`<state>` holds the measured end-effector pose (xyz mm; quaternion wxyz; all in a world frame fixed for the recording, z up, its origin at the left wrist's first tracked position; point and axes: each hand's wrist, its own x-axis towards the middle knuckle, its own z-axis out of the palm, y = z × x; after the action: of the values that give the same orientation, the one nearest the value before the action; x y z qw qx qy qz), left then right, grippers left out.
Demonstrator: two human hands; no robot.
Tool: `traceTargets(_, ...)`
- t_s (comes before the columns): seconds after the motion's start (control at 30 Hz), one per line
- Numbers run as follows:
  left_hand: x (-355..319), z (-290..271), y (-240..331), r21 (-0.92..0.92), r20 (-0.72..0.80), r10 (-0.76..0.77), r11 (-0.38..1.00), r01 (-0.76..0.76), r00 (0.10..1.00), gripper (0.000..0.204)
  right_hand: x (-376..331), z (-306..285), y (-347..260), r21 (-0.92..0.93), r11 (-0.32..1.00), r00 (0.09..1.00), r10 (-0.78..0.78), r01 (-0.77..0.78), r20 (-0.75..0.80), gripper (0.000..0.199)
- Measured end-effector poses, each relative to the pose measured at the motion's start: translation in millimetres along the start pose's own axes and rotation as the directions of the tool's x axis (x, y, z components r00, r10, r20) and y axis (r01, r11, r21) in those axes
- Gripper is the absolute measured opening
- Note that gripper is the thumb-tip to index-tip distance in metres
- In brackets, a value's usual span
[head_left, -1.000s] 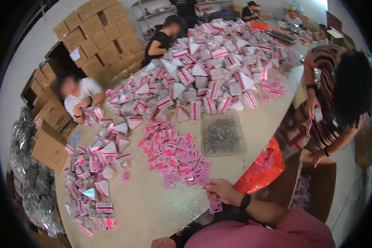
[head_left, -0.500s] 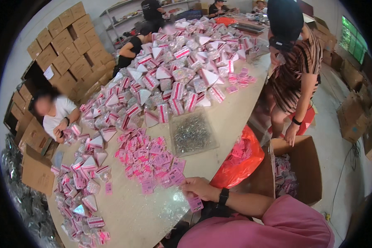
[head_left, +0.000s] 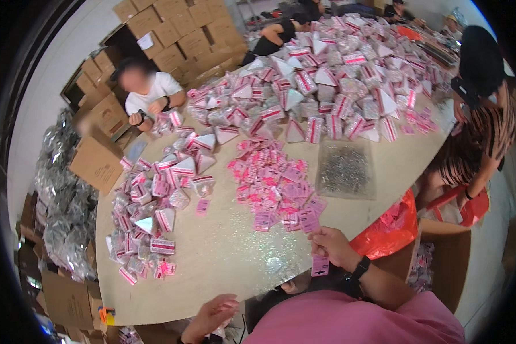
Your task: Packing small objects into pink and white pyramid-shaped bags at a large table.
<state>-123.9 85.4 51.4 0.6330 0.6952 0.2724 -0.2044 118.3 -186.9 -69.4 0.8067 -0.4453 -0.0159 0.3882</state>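
Head view: right hand [head_left: 333, 247] is over the near edge of the table [head_left: 212, 258], fingers curled in, thumb pinching a small pink card [head_left: 320, 265] that hangs below the fingers. Dark watch [head_left: 359, 268] on that wrist. Fingertips sit right at the near-right corner of a loose heap of pink cards [head_left: 269, 186]. Another pink card [head_left: 309, 219] lies there against the fingertips; can't tell if it's gripped too or just touching.

Left hand [head_left: 217, 314] is lower and to the left, at the table's near edge, well apart from the right. Fingers extended and slightly bent, loosely spread from the thumb, looks unloaded.

Around the hands: card heap is mid-table. Just right of it, a clear shallow tray [head_left: 371, 183] of small metal pieces. Single pink card [head_left: 202, 207] lies alone left of the heap. Further left, a cluster of wrapped packs [head_left: 163, 246] with pink-and-white labels. Big mound of similar packs [head_left: 327, 94] fills the far part of the table.

Right side: red plastic bag [head_left: 378, 245] with pink cards in it, against the table edge; cardboard carton [head_left: 457, 243] just beyond, packs inside. Co-worker in stripes [head_left: 501, 129] bends beside them. Co-worker in white [head_left: 155, 92] is at the far-left edge, both hands up near the packs. Cartons [head_left: 180, 37] stacked behind.
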Motion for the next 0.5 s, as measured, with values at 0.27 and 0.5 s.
traceTargets(0.27, -30, -53, 115, 0.265, -0.17, 0.399, 0.899, -0.348, 0.901, 0.036, 4, -2, 7, 0.066, 0.997, 1.0, -0.03, 0.029, 0.003, 0.015)
traceTargets(0.5, -43, -72, 208, 0.393, -0.194, 0.7, 0.698, -0.599, 0.687, 0.042, 2, 3, 0, -0.086, 0.996, 0.99, -0.015, 0.003, -0.143, 0.014)
